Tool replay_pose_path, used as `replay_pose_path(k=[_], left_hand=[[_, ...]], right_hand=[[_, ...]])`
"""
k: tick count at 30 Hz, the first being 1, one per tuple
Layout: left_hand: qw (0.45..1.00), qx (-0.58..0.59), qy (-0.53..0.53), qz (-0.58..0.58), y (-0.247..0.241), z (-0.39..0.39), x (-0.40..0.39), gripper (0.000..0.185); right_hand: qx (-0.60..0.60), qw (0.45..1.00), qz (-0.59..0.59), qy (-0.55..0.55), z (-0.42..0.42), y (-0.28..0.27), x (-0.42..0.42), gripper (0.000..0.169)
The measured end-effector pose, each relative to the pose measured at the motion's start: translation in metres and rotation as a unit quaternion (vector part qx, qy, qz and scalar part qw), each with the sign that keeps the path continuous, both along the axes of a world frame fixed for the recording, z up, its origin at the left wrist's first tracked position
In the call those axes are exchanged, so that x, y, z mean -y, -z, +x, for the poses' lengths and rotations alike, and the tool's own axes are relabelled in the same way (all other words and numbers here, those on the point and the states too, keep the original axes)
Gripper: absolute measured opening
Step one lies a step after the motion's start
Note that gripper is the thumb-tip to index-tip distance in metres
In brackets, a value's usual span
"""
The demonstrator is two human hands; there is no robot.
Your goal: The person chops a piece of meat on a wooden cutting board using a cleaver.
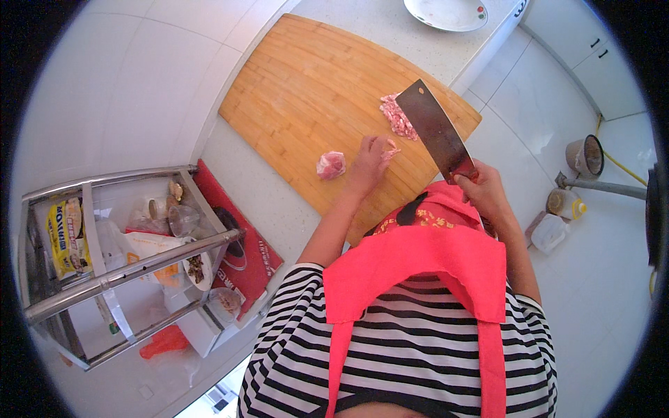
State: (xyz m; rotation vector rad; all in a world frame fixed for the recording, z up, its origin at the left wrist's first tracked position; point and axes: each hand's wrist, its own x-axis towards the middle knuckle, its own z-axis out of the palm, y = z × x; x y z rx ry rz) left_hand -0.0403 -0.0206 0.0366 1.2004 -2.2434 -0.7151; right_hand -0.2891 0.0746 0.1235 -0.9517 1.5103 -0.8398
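In my right hand (482, 184) is a Chinese cleaver (433, 125), gripped by its reddish handle. Its broad dark blade is raised over the near right part of a bamboo cutting board (303, 78). My left hand (367, 161) is low on the board, its fingers curled around a few thin strips of raw meat (392, 150). To the left of that hand sits a lump of raw meat (331, 165), pink with white fat. A pile of chopped raw meat (398, 117) lies beyond the strips, partly covered by the blade.
A white plate (447, 14) stands on the counter (355, 15) past the board. At left, a metal rack (130, 271) holds packets and containers beside a red box or panel (256, 261). On the floor at right are a bucket (584, 155) and plastic jugs (550, 232).
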Motion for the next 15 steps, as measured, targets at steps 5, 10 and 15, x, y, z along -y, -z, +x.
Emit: replay_pose_path(k=[5, 10, 15], left_hand=[[0.986, 0.087, 0.113, -0.086, -0.016, 0.002, 0.028, 0.037], [0.987, 0.135, 0.084, 0.014, -0.007, 0.009, 0.022, 0.024], [0.992, 0.103, -0.059, -0.040, -0.006, 0.000, -0.007, 0.021]], right_hand=[[0.004, 1.000, -0.005, -0.001, 0.002, -0.006, 0.001, 0.011], [-0.053, 0.998, -0.014, -0.035, 0.002, 0.000, 0.000, 0.012], [-0.205, 0.967, -0.073, -0.131, 0.009, 0.008, -0.002, 0.014]])
